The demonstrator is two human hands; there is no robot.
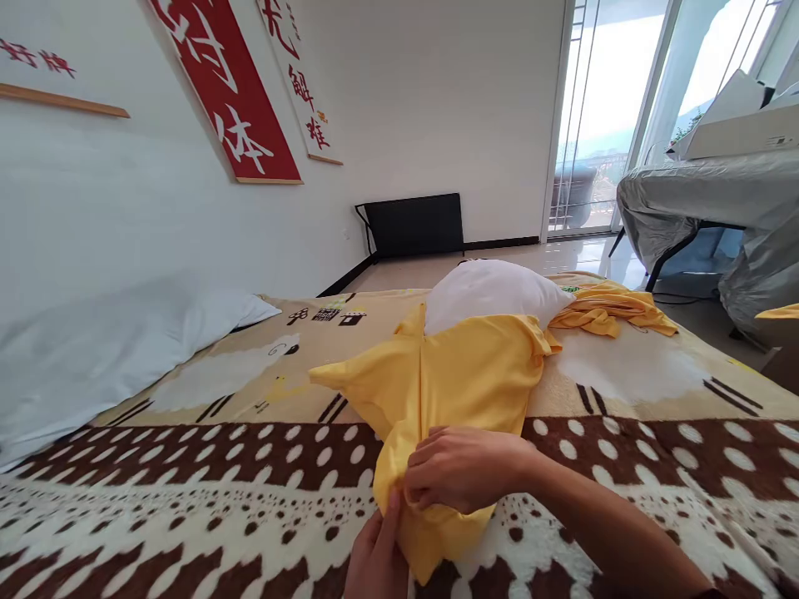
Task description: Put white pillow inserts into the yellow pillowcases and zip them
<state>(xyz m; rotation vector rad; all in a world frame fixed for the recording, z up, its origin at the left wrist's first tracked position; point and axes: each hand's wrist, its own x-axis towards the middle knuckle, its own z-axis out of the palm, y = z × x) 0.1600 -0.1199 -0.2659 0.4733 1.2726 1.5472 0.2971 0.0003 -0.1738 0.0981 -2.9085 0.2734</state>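
Observation:
A white pillow (490, 293) lies on the bed, half inside a yellow pillowcase (462, 374). My right hand (465, 467) presses on the near end of the pillowcase with its fingers curled into the yellow cloth. Just below it, my left hand (376, 556) pinches the cloth's near edge between thumb and fingers at the bottom of the view.
A brown, beige and white sheep-pattern blanket (655, 391) covers the bed. Another yellow cloth (608, 309) lies crumpled at the far right corner. A white pillow (93, 349) rests along the left wall. Beyond are a black panel (415, 223) and a grey covered table (699, 200).

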